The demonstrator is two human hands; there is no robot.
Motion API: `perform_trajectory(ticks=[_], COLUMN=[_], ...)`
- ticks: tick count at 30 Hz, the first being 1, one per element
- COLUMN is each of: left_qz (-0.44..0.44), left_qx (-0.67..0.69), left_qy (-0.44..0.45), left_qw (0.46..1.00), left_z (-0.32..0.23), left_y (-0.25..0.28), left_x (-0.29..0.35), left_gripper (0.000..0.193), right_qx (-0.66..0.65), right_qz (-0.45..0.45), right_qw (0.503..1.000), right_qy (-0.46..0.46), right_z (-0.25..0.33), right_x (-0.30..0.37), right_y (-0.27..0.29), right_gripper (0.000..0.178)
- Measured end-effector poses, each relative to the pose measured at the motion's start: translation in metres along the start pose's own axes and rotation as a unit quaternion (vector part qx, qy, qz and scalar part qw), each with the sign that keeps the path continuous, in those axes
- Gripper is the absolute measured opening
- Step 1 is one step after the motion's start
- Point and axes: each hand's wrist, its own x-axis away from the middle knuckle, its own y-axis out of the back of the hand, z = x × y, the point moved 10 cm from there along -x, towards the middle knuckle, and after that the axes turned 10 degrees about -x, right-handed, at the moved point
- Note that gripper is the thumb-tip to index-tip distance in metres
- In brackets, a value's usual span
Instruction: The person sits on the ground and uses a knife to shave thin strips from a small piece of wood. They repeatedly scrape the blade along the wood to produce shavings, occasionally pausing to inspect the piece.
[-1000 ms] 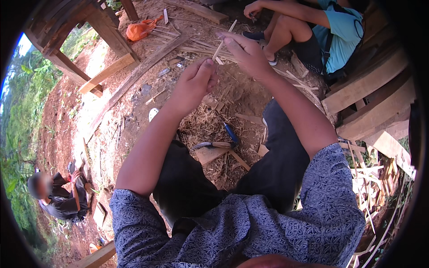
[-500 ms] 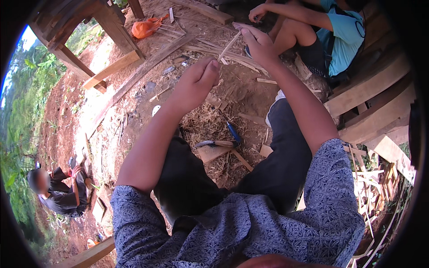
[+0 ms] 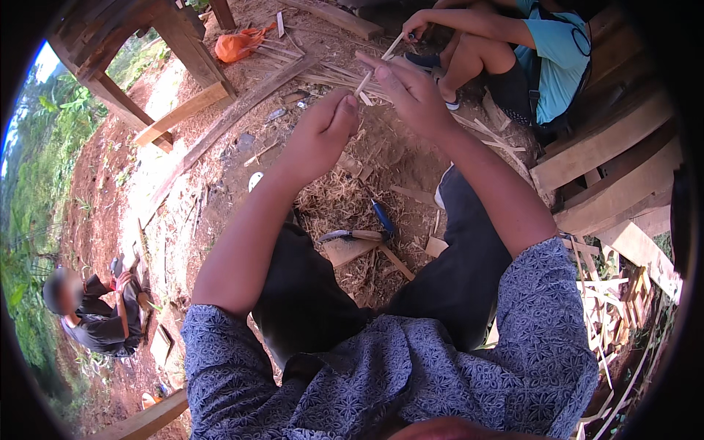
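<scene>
My left hand point(image 3: 328, 132) is closed in a fist around the lower end of a thin, pale strip of wood or bamboo point(image 3: 394, 47). The strip slants up and away to the right. Close beside it, my right hand point(image 3: 414, 99) pinches the strip partway along, thumb on the near side and index finger stretched out; its other fingers are partly hidden. On the ground between my legs lie a curved-blade knife point(image 3: 365, 235) with a wooden handle and a tool with a blue handle point(image 3: 382, 217). A flat wood block point(image 3: 350, 252) is under the knife.
A person in a light blue shirt point(image 3: 563, 70) crouches at the far right. Another person point(image 3: 103, 315) sits at the left. Split strips point(image 3: 339, 75) and an orange plastic bag point(image 3: 238, 45) lie ahead. Stacked planks point(image 3: 601, 158) stand at the right, a wooden frame point(image 3: 187, 55) at the far left.
My right hand has slid down the strip toward my left hand, so more of the strip's far end shows. My left hand has hardly moved. The person in light blue has shifted slightly left.
</scene>
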Motion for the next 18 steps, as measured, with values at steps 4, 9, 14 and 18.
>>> perform_trajectory(ticks=[4,9,14,18], left_qz=[-0.005,0.003,-0.003,0.004], left_qx=[0.041,0.019,-0.016,-0.085], left_qy=[0.014,0.040,-0.013,-0.012], left_qw=[0.999,0.999,1.000,0.996], left_z=[-0.002,0.002,0.001,-0.007], left_y=[-0.002,0.007,0.005,0.001], left_x=[-0.006,-0.002,0.001,-0.007], left_gripper=[0.029,0.030,0.028,0.031], right_qx=[0.037,-0.039,-0.064,-0.029], right_qz=[-0.081,-0.065,-0.040,-0.077], right_qw=[0.996,0.997,0.997,0.996], right_qy=[-0.020,0.002,0.018,0.025], right_z=[-0.032,-0.010,0.001,-0.026], right_x=[-0.008,-0.003,0.010,-0.014], right_y=[0.021,0.009,-0.019,0.018], right_gripper=[0.046,0.049,0.048,0.046])
